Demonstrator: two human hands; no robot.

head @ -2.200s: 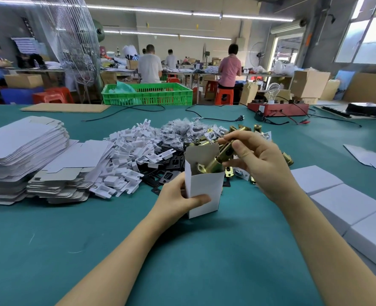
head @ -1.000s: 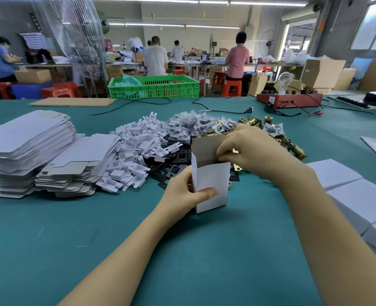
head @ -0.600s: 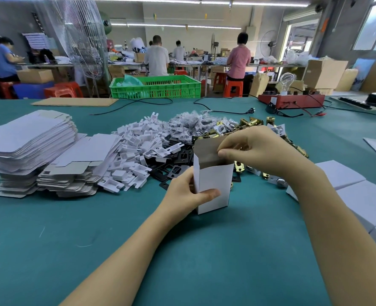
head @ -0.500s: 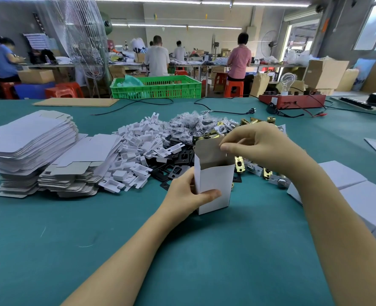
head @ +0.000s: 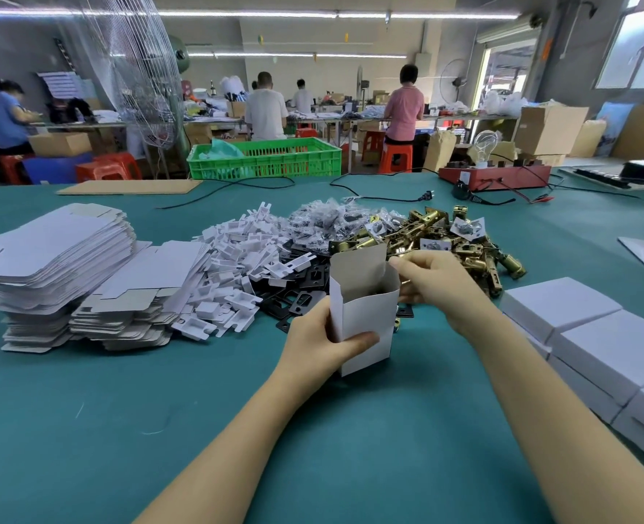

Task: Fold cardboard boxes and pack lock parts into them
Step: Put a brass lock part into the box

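1. Two hands work at one small white cardboard box (head: 365,327), which stands upright on the green table (head: 199,429) with its top open and its tall flap raised at the 12 o'clock side.
2. Against the frame half a second ago, the right hand (head: 437,281) has dropped from above the box mouth to its 3 o'clock edge, and more of the brass pile shows behind it; two seconds ago that hand was feeding a brass latch into the box.
3. The left hand (head: 320,342) has kept its grip: thumb across the front face, fingers wrapped round the 9 o'clock side.
4. The right hand's fingers are curled, thumb and fingertips at the box's upper right rim; whether they pinch the side flap or anything else cannot be told.
5. No readable writing or brand shows on the box or parts.
6. Brass latches (head: 445,236) lie heaped at 1 o'clock from the box, bagged small parts (head: 324,221) at 12, black plates (head: 305,293) and white plastic inserts (head: 237,266) at 10 to 11, flat box blanks (head: 59,266) stacked at 9.
7. Closed white boxes (head: 592,334) sit in a row at 3 o'clock.
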